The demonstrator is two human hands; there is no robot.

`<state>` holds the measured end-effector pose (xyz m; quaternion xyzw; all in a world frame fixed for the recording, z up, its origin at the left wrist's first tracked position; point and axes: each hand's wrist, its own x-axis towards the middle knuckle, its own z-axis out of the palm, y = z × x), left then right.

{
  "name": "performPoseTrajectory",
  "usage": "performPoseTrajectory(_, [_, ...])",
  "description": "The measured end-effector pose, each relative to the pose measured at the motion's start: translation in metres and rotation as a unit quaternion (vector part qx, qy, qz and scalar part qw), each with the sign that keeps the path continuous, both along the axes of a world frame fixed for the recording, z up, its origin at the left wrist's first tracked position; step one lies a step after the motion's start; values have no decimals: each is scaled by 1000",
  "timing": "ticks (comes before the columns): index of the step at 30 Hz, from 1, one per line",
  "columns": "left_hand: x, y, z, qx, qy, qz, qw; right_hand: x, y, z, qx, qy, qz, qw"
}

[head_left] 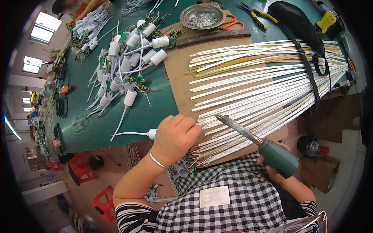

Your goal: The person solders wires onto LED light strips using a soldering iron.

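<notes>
My right hand (276, 171) grips the green handle of a soldering iron (278, 157). Its grey metal barrel points up and left, the tip over the middle of a fan of white LED strips (241, 93). Beside the strips' left ends, my left hand (175, 138) is closed, fingers curled inward; what they pinch is hidden. From behind that hand a white cylindrical end cap (151, 134) with a white cable sticks out to the left. Red and white wires (198, 157) show at the nearest strip ends, just below the left hand.
A pile of white caps with circuit boards (124, 66) covers the green table (155, 93) at left. Behind the brown board (176, 85) are a metal bowl (202, 16), orange scissors (233, 23) and pliers (258, 15). A black strap (307, 72) crosses the strips. Another person's arm (88, 8) shows far left.
</notes>
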<state>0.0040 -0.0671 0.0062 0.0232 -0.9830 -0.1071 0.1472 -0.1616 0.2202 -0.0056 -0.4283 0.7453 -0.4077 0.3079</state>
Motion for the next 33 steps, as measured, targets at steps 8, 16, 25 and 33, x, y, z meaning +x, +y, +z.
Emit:
performPoseTrajectory(8, [7, 2, 1, -10, -10, 11, 1000, -4, -8, 0, -19, 5, 66, 998])
performPoseTrajectory(16, [8, 7, -3, 10, -7, 26, 1000, 3, 20, -31, -44, -99, -56, 993])
performPoseTrajectory(25, [35, -97, 12, -110, 62, 191, 973, -2, 24, -31, 2, -15, -6, 1000])
performPoseTrajectory(33, [32, -121, -1, -194, 23, 131, 972, -2, 29, -37, -1, -14, -18, 1000])
